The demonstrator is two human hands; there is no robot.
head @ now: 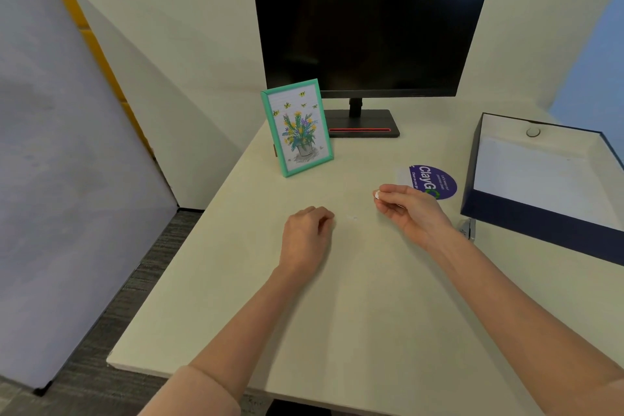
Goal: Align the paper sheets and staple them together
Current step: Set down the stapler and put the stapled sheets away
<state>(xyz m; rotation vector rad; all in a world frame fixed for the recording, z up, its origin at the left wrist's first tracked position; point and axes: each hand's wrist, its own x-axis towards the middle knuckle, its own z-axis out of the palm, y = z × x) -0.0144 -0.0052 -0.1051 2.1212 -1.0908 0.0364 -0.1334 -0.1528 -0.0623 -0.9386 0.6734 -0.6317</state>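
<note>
White paper sheets (530,176) lie inside a dark blue open box (540,219) at the right of the desk. My left hand (307,236) rests on the desk in the middle, fingers curled in, with nothing visible in it. To its right, my right hand (410,209) is raised a little off the desk and pinches a small white scrap (377,194) between thumb and fingertips. A small shiny metal object (468,229) lies against the box's near left corner; I cannot tell whether it is a stapler.
A dark monitor (371,20) stands at the back with a green-framed flower picture (297,127) in front of its left side. A purple round sticker (434,181) is on the desk by the box. A small round object (533,132) sits in the box. Tiny white specks (353,218) lie between my hands.
</note>
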